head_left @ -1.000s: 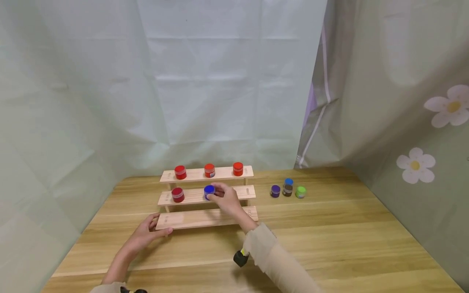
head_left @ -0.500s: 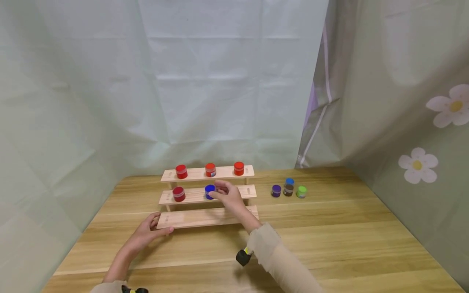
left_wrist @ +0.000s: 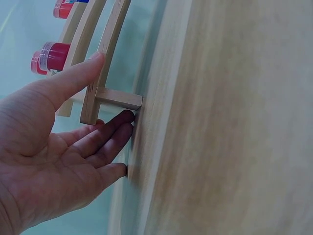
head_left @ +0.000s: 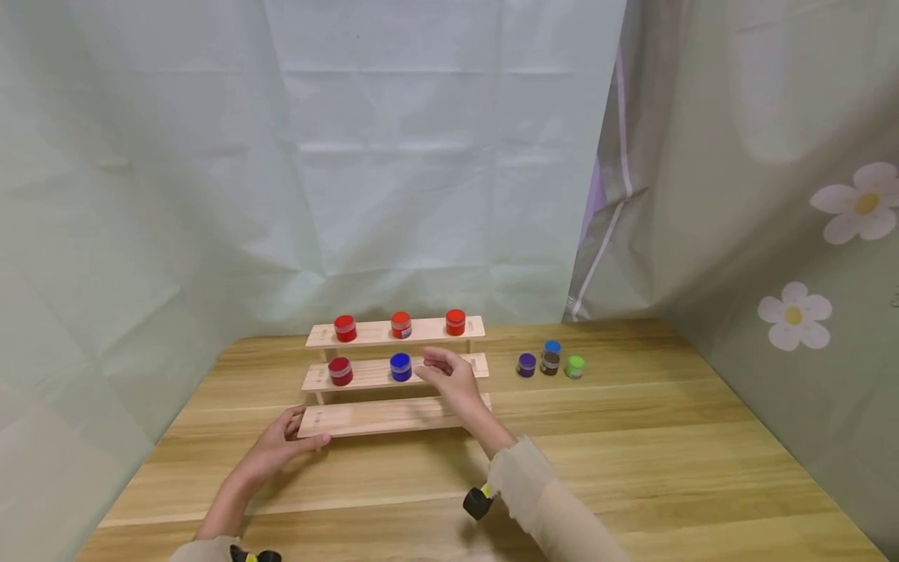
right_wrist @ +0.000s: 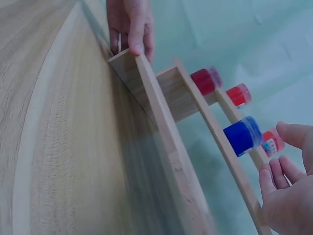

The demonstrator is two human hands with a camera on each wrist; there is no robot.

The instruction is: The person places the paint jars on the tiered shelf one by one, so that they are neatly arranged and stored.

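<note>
A three-tier wooden display rack (head_left: 393, 417) stands on the table. My left hand (head_left: 277, 446) holds its bottom tier at the left end; in the left wrist view the thumb (left_wrist: 80, 76) lies on the board's front edge and the fingers reach round its end by the leg. A blue-lidded paint jar (head_left: 401, 367) stands upright on the middle tier, right of a dark red jar (head_left: 340, 371). Just right of the blue jar, my right hand (head_left: 453, 382) is apart from it, thumb and fingers spread, nothing between them. The right wrist view shows the gap to the blue jar (right_wrist: 242, 136).
The top tier bears a red jar (head_left: 345, 329) and two orange-red jars, one in the middle (head_left: 401, 325) and one at right (head_left: 455, 322). Right of the rack stand purple (head_left: 527, 365), blue (head_left: 552, 347), brown (head_left: 550, 364) and green (head_left: 575, 367) jars. Curtains hang behind and beside the table.
My right hand has let go of the blue jar and drawn back to the right. The jar stays on the middle tier. My left hand has kept its place on the rack.
</note>
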